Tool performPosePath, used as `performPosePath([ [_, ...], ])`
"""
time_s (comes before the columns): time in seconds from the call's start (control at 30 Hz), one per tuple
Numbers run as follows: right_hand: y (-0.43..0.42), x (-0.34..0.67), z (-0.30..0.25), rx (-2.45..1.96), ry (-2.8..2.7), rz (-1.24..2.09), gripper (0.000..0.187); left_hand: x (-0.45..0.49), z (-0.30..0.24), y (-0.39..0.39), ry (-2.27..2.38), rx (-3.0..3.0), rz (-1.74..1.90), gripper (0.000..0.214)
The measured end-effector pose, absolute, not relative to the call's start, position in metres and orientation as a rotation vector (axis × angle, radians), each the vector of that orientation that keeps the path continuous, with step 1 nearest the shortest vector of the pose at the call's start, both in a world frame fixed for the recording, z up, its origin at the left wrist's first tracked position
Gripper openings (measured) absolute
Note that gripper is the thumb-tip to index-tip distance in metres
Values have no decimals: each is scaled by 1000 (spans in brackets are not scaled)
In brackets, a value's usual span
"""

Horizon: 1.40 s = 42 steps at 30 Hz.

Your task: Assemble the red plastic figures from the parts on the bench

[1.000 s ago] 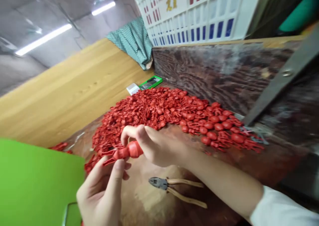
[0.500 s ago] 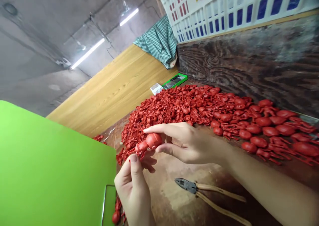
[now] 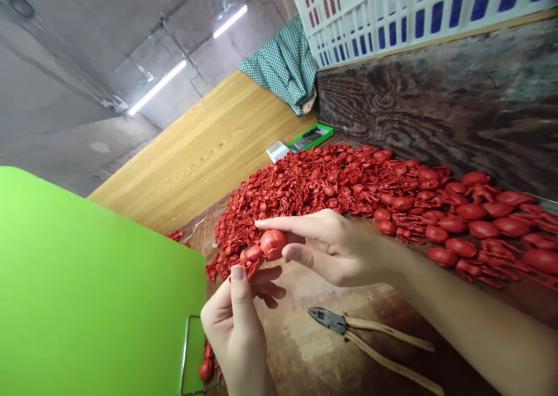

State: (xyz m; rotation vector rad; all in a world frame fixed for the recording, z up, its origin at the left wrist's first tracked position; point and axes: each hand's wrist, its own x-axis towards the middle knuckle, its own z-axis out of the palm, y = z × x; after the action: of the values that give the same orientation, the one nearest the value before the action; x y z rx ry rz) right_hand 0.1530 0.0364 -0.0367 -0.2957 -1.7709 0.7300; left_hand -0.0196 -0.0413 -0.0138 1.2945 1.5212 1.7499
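Note:
Between my hands is a small red plastic figure (image 3: 251, 255) with a round, ball-like end and thin limb-like parts. My left hand (image 3: 239, 314) pinches its lower, thin end between thumb and fingers, the other fingers curled behind. At the round end, my right hand (image 3: 333, 248) has its index finger stretched along the top and its thumb against the side. Below the right hand, a pair of pliers (image 3: 333, 320) with pale handles lies on the table, jaws pointing left. A large heap of similar red pieces (image 3: 300, 181) spreads behind both hands.
Bright green panel (image 3: 96, 291) fills the left side, with a metal wire frame (image 3: 185, 349) at its edge. Larger red figures (image 3: 483, 229) lie at right. A dark wooden board (image 3: 436, 88) bounds the back, below a white basket (image 3: 392, 18). A green-edged box (image 3: 311, 138) sits behind the heap.
The red figure's round end has turned slightly, and its seam lines show at another angle. Both hands stay on it. The whole view has shifted a little.

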Motion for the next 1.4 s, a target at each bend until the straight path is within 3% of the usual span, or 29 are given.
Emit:
performPosePath([
  [0.27, 38, 156, -34, -336, -1764, 924, 34, -21, -13, -42, 1507, 1570, 1713, 35],
  [0.5, 37, 149, -40, -300, -1786, 657, 25, -22, -13, -44, 1472, 1648, 1683, 36],
  [0.8, 30, 139, -43, -291, -1699, 755, 19, -22, -10, -45, 1442, 1663, 1674, 34],
  [1.13, 25, 131, -45, -175, -1454, 1370, 27, -39, -20, -44, 1332, 1849, 1734, 18],
  [1.27, 23, 133, -41, -177, -1499, 1358, 30, -45, -27, -37, 1333, 1834, 1679, 35],
  [1.4, 27, 138, -40, -258, -1595, 1273, 39, -42, -23, -31, 1348, 1779, 1663, 22],
])
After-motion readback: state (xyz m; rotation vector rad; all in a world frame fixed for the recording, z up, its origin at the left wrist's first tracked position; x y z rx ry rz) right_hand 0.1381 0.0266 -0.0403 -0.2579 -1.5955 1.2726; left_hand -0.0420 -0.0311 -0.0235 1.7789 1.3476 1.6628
